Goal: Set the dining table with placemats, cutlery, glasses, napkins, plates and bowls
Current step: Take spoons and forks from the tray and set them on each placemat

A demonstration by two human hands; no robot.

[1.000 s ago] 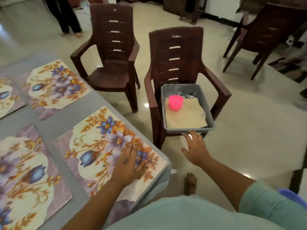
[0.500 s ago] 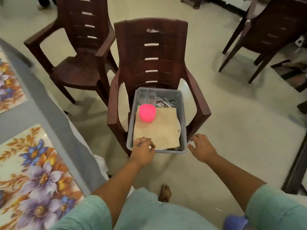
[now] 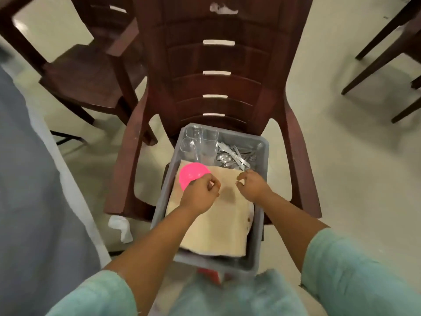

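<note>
The grey tub (image 3: 259,201) sits on the brown chair (image 3: 218,83), its near end hidden by the person's shirt. Inside, beige napkins (image 3: 218,224) run lengthwise toward the chair back, covering whatever lies beneath. Beyond them lie blurred cutlery (image 3: 234,156) and clear glasses (image 3: 198,142). The left hand (image 3: 200,192), fingers curled, touches the pink bowl (image 3: 192,174); whether it grips is unclear. The right hand (image 3: 252,185) pinches the napkins' far edge.

Both bare forearms reach forward, side by side, over the grey bin (image 3: 259,224). The left hand (image 3: 201,195) and right hand (image 3: 251,185) have curled fingers, their fingertips near each other above the bin's middle.
</note>
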